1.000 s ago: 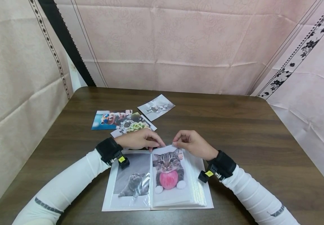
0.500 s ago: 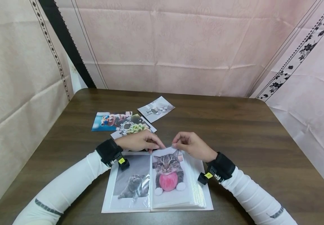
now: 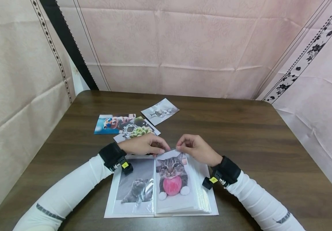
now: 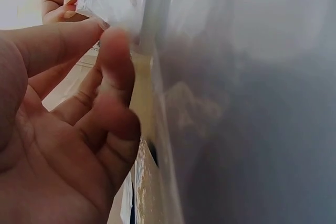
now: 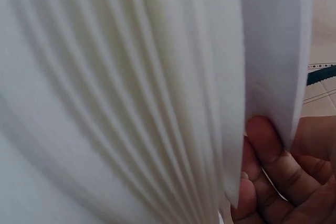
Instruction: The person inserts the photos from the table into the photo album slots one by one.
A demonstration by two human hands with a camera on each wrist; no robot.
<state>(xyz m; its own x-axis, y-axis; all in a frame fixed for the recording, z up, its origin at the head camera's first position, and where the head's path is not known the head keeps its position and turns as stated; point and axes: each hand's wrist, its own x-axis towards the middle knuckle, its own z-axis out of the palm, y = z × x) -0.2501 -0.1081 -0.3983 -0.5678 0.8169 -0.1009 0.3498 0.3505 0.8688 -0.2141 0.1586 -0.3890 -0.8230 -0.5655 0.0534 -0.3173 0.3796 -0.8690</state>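
An open photo album (image 3: 134, 210) lies on the table, with a grey cat photo (image 3: 135, 189) in its left page. On the right page is a photo of a tabby cat (image 3: 171, 173) with a pink heart, its top edge sticking up a little. The left hand (image 3: 145, 144) pinches this photo's top left corner; in the left wrist view the left fingers (image 4: 52, 48) meet the sheet's corner. At the top right corner, the right hand (image 3: 199, 149) grips it between thumb and fingers. In the right wrist view the fingers (image 5: 268, 142) lie behind the sheet.
Beyond the album lie several loose photos: a blue one (image 3: 108, 125), a succulent one (image 3: 140, 130) partly under the left wrist, and a pale one (image 3: 160, 110). The album's plastic pages (image 5: 131, 103) fan out on the right. Cloth (image 3: 183, 48) hangs behind the brown table (image 3: 241, 128).
Almost nothing differs. Both hands stay at the top corners of the tabby cat photo, with only a very slight shift.
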